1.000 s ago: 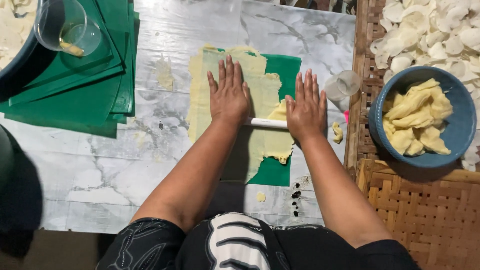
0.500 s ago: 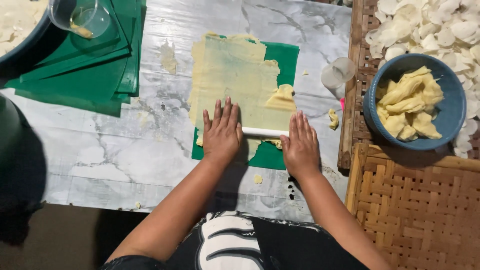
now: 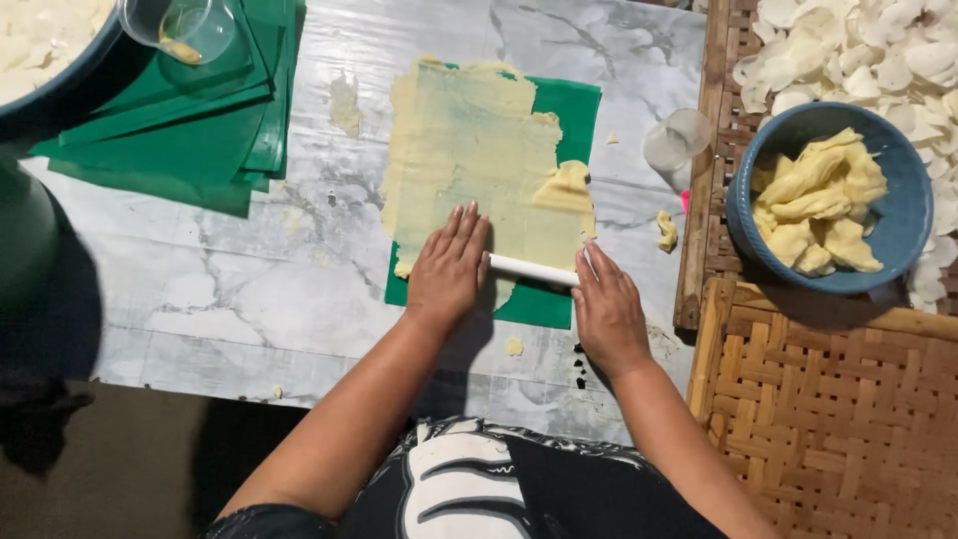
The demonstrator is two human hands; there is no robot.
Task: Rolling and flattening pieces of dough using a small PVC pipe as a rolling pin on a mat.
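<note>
Lying across the near end of a thin yellow dough sheet (image 3: 469, 150), a slim white rolling pin (image 3: 532, 269) is pressed under both hands. The left hand (image 3: 447, 269) is laid flat on the pin's left end, fingers straight and close together, the palm covering that end. The right hand (image 3: 607, 309) is laid flat in the same way on the right end, so that only the middle of the pin is seen between the two hands; neither hand is curled around it. The dough is spread over a green plastic sheet (image 3: 579, 110), which is set on a grey marbled table (image 3: 249, 299). A thicker lump of dough (image 3: 564, 188) is seen at the sheet's right edge, just beyond the pin. A stack of further green sheets (image 3: 190, 130) is placed at the far left, with a clear plastic cup (image 3: 185, 25) resting on it. To the right, a blue bowl (image 3: 898, 230) filled with yellow dough pieces is set on a woven bamboo tray (image 3: 828, 399), and a second clear cup (image 3: 677, 140) lies beside the tray's edge.
</note>
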